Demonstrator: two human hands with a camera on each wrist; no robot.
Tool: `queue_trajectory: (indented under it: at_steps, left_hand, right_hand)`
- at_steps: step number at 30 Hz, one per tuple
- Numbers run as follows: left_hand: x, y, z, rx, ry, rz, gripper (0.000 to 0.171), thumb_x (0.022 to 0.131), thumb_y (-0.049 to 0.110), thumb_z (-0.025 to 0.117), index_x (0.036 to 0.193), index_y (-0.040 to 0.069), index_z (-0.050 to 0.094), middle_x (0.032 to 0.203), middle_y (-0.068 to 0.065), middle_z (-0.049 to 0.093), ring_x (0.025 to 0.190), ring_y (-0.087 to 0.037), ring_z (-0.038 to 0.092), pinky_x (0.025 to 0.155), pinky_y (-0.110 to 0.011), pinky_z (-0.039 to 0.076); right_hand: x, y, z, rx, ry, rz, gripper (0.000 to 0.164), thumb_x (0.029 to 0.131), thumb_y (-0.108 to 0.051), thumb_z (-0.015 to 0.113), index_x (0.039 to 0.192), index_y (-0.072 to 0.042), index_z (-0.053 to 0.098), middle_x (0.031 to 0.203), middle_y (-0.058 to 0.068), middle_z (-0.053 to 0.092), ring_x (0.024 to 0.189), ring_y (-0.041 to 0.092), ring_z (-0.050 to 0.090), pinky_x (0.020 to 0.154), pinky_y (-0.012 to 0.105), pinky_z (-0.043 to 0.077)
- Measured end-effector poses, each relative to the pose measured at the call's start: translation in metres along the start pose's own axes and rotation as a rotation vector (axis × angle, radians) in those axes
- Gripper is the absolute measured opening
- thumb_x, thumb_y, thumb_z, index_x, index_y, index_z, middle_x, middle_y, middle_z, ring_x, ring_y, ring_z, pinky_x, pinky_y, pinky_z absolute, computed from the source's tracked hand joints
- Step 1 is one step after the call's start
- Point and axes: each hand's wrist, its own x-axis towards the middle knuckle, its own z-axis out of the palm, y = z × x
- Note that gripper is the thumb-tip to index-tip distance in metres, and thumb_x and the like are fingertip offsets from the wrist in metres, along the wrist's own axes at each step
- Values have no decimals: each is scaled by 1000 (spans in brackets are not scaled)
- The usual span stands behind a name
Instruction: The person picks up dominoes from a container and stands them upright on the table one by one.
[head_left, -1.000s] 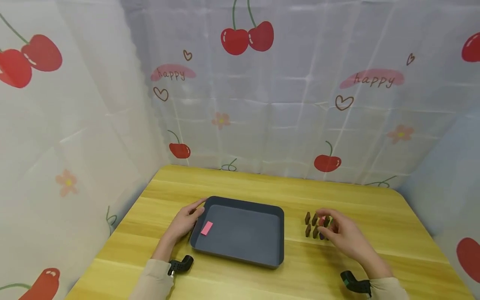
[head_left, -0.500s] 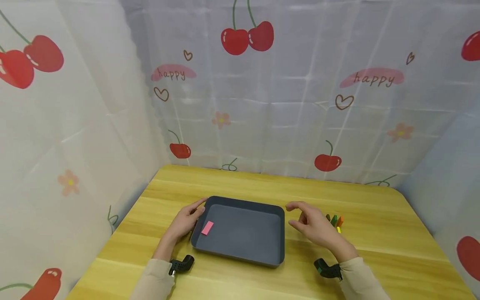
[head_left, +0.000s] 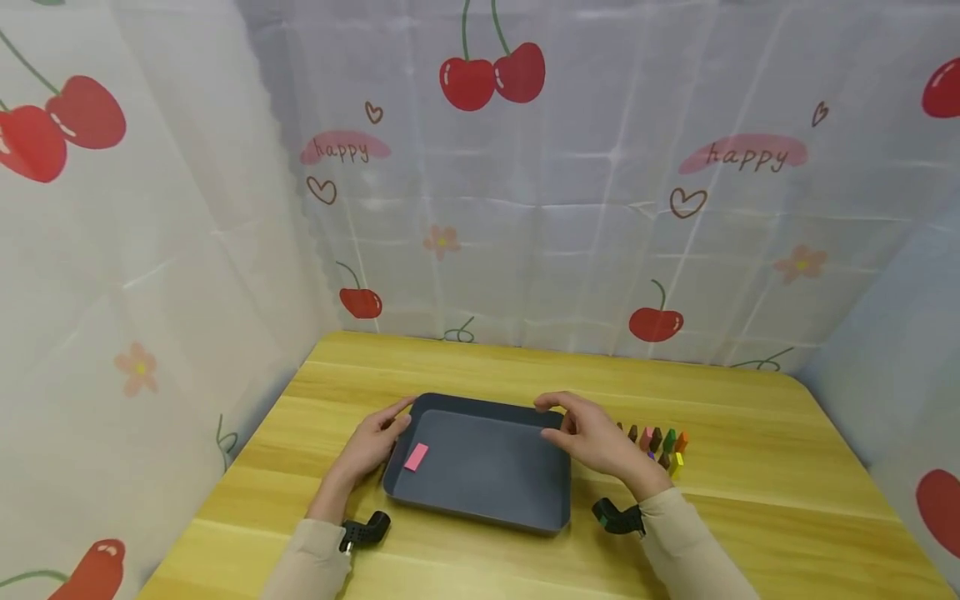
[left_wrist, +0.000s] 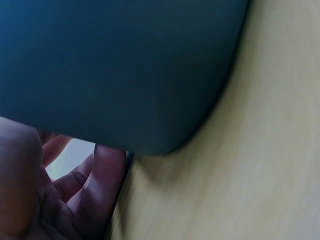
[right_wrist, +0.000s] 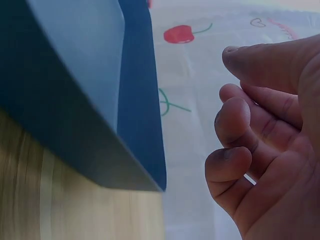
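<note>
A dark grey rectangular tray (head_left: 480, 462) lies on the wooden table. My left hand (head_left: 367, 450) holds its left side, thumb at the rim; in the left wrist view the tray wall hides the fingertips. Over the tray's right far corner hovers my right hand (head_left: 588, 433), thumb and forefinger apart with nothing between them. In the right wrist view its fingers (right_wrist: 232, 120) bend loosely beside the tray wall. One pink domino block (head_left: 416, 457) lies flat inside the tray, near the left wall.
Right of the tray stand several small domino blocks in two rows, including a green one (head_left: 670, 440), an orange one (head_left: 682, 442) and a yellow one (head_left: 677, 464). My right forearm partly covers them. A cherry-print curtain (head_left: 525, 225) borders the table (head_left: 750, 500).
My right hand has moved left from the upright domino blocks to the tray's right rim, uncovering several blocks. The left hand stays at the tray; the pink block inside keeps its place.
</note>
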Motion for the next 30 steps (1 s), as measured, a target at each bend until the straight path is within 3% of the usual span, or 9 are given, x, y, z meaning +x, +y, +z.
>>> queue_trajectory:
  at_steps: [2,9,15,21,30]
  left_hand:
    - [0,-2,1,0,1,-1,43,107,39,56,150,38,54,114,-10,70,99,-22,62,87,-36,49]
    - [0,1,3,11,8,-8,42,107,40,56,149,40,54,136,-10,66,119,-25,62,102,-45,49]
    - [0,1,1,1,12,-18,42,107,39,56,148,40,55,121,-8,70,104,-20,63,90,-34,50]
    - [1,-1,1,-29,-18,10,45,108,35,54,153,31,52,97,-14,63,78,-20,54,69,-30,46]
    - [-1,3,3,-48,-5,20,46,107,34,56,152,26,53,110,-16,68,87,-24,58,73,-33,46]
  right_hand:
    - [3,-1,3,8,-12,-5,42,99,-18,71,139,-12,61,130,10,66,70,7,55,61,28,49]
    - [14,-8,11,26,-42,-13,42,99,-18,71,139,-12,61,131,10,66,70,9,55,61,29,48]
    - [22,-13,16,17,-79,-25,42,99,-18,71,140,-10,60,132,11,66,73,9,56,62,28,49]
    - [30,-20,22,5,-113,-41,42,100,-19,70,140,-12,60,134,10,65,77,11,55,65,28,48]
    - [45,-30,37,-5,-166,-64,43,100,-20,70,141,-12,60,136,5,64,75,11,54,66,29,49]
